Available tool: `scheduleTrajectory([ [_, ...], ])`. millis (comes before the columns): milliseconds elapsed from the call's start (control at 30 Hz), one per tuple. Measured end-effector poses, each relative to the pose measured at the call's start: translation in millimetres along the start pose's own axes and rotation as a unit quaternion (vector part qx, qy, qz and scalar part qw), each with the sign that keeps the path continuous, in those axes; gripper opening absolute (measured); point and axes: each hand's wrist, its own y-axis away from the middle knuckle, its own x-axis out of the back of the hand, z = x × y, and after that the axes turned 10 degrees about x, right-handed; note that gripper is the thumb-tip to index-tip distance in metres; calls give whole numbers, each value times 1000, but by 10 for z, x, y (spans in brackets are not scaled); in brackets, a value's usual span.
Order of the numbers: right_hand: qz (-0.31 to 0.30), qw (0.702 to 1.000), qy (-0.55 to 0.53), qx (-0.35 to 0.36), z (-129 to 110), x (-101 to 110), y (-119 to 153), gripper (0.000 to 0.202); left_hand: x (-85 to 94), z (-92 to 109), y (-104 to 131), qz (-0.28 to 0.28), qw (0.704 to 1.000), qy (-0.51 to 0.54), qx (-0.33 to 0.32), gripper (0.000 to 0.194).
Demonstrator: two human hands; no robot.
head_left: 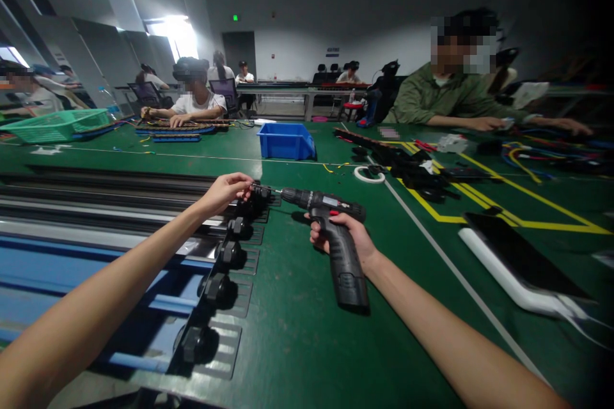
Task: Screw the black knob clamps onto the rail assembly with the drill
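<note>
Black pistol-grip cordless drill (330, 200): right hand (359, 240) wrapped round its handle (346, 262); left hand (224, 194) pinching a small indistinct piece near its bit (277, 191); straight alignment should limit slipping.

Drill (346, 255) — matt plastic; tabletop (297, 345) — smooth, glossy.

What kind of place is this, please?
Probably an assembly workshop: a hand holds a cordless drill, metal profiles lie in a row, and wire bundles lie across the green bench.
</note>
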Motion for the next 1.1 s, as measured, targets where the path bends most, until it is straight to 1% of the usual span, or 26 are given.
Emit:
scheduleTrajectory([
  [200, 5, 1000, 4, -9, -19, -14, 7, 38, 25, -29, -14, -21, 1000, -10, -5, 27],
  [300, 9, 1000, 1, -9, -27, -17, 14, 38, 30, -35, -15, -16, 999, -31, -5, 27],
  [467, 10, 1000, 1, -5, -22, -15, 13, 37, 12, -34, -12, 4, 995, -93, -34, 23],
  [567, 16, 1000, -4, -5, -25, -17, 21, 39, 14, -46, -47, 24, 994, -99, -37, 32],
  [667, 23, 1000, -9, 3, -40, -10, 45, 42, 38, -36, -74, 77, 990, -102, -53, 42],
  [733, 28, 999, -9, 14, -57, 0, 65, 42, 64, -4, -63, 122, 971, -183, -97, 39],
  [800, 37, 999, -5, 18, -76, 16, 84, 40, 97, 38, -35, 140, 925, -316, -159, 34],
  [867, 46, 999, 0, 20, -96, 37, 99, 39, 135, 68, -13, 118, 872, -427, -206, 30],
  [900, 49, 999, 1, 20, -105, 49, 105, 38, 154, 73, -9, 96, 856, -462, -213, 30],
  [933, 52, 998, 2, 19, -114, 61, 111, 38, 173, 70, -11, 71, 848, -482, -208, 31],
  [1000, 56, 998, 5, 17, -129, 83, 120, 38, 205, 47, -29, 26, 850, -497, -173, 34],
  [1100, 59, 998, 6, 14, -145, 96, 125, 38, 239, 0, -71, -12, 860, -493, -130, 39],
])
